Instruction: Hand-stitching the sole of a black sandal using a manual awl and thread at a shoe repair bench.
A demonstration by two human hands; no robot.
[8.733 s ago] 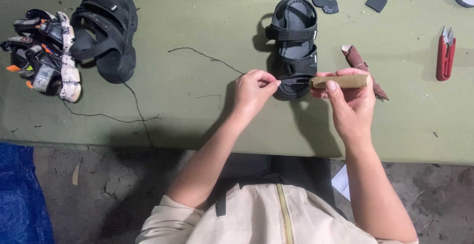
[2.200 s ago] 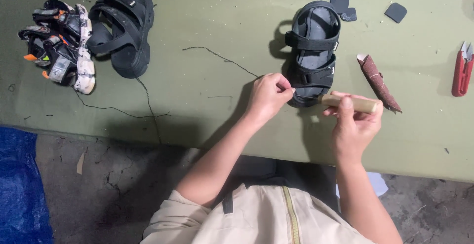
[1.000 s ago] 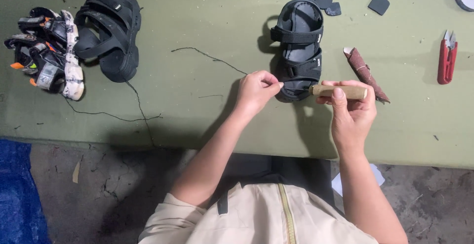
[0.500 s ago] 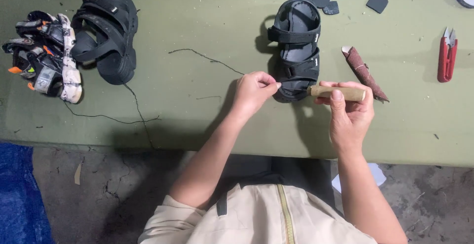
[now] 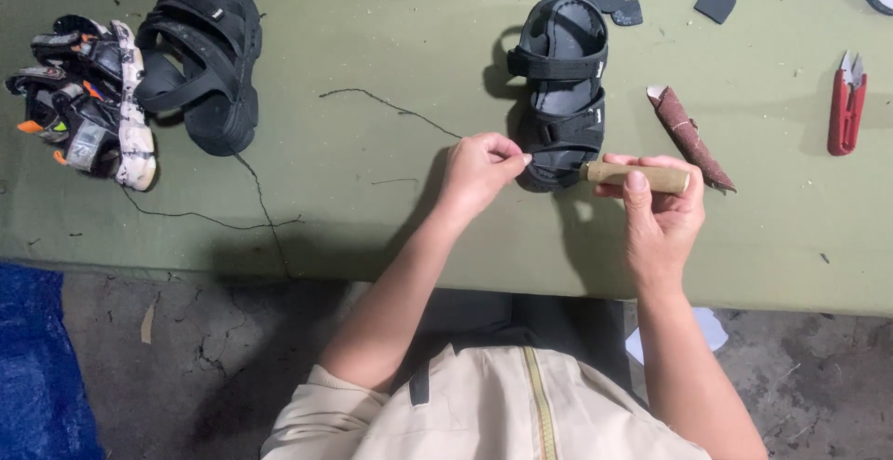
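The left hand [image 5: 479,170] pinched a dark thread [image 5: 391,106] beside the black sandal [image 5: 561,88]; the right hand [image 5: 659,209] wrapped its fingers around a wooden-handled tool [image 5: 638,176].

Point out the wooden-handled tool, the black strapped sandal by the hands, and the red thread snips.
Wooden-handled tool [image 5: 642,176], head view, middle of handle.
Black strapped sandal [image 5: 561,79], head view, middle strap.
Red thread snips [image 5: 846,106], head view, red body.

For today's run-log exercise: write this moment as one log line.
left hand: pinching black thread | right hand: gripping wooden-handled tool | black sandal: flat on green table, tool at its heel
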